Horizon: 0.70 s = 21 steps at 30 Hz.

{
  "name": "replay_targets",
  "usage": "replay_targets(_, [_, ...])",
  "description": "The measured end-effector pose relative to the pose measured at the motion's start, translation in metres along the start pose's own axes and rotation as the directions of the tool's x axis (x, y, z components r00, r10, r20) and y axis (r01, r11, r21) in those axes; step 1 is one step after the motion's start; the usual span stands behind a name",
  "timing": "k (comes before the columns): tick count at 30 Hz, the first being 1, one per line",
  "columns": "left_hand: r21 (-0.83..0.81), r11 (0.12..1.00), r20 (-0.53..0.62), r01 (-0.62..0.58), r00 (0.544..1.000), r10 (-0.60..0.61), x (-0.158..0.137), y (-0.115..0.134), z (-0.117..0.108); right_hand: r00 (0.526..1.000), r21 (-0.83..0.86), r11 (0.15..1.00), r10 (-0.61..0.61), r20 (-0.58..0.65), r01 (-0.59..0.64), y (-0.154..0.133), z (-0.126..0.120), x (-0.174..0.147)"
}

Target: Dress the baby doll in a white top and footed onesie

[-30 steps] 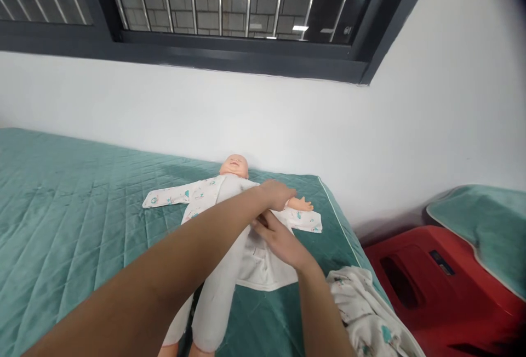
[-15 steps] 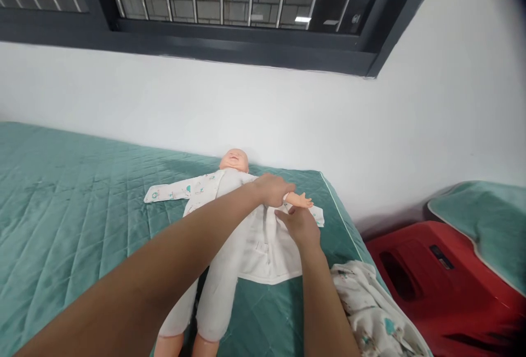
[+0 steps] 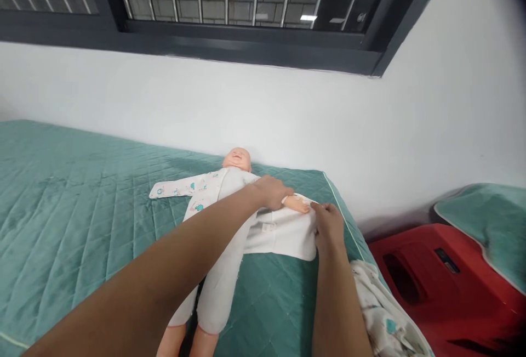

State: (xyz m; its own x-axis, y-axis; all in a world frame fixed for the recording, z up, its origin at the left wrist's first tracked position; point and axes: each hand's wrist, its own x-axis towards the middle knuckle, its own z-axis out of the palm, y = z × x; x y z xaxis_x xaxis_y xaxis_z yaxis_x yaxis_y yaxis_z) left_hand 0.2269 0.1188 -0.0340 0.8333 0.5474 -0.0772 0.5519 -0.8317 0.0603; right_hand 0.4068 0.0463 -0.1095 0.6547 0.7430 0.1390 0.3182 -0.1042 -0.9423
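A baby doll [image 3: 224, 296] lies on its back on the green quilted bed cover [image 3: 102, 198], its head toward the wall. A white printed baby shirt [image 3: 287, 233] is spread under it, with one sleeve on the doll's arm at the left. My left hand [image 3: 269, 191] is closed around the doll's other arm near the wrist; the doll's bare hand sticks out beyond my fingers. Just right of that, my right hand [image 3: 329, 222] pinches the edge of the shirt and holds the cloth up. My right fingertips are close to the doll's hand.
A crumpled printed white cloth [image 3: 382, 313] lies at the bed's right edge. Beyond that edge stands a red plastic stool or chair [image 3: 447, 280], with a green cloth [image 3: 485, 220] behind it. The white wall [image 3: 184, 99] and a barred window [image 3: 242, 0] rise at the back.
My right hand has moved to the right, away from beneath the doll's arm, drawing the shirt's side outward and up. My left hand keeps its hold on the arm.
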Motion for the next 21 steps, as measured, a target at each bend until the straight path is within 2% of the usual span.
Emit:
replay_targets(4, [0.037, 0.999, 0.055, 0.015, 0.998, -0.017, -0.002, 0.003, 0.001, 0.99, 0.246, 0.968, 0.085, -0.113, -0.055, -0.002, 0.003, 0.002])
replay_targets(10, [0.076, 0.996, 0.05, 0.049, 0.997, -0.053, -0.006, 0.005, 0.001, 0.978, 0.466, 0.884, 0.105, -0.179, -0.01, -0.021, -0.001, -0.003])
replay_targets(17, [0.119, 0.991, 0.057, 0.068, 0.996, -0.075, -0.008, 0.006, 0.002, 0.983, 0.673, 0.739, 0.127, -0.136, -0.002, -0.045, -0.004, -0.012])
replay_targets(21, [0.111, 0.992, 0.058, 0.061, 0.996, -0.068, -0.013, 0.01, -0.002, 0.996, 0.701, 0.713, 0.044, -0.077, 0.022, -0.053, -0.005, -0.01])
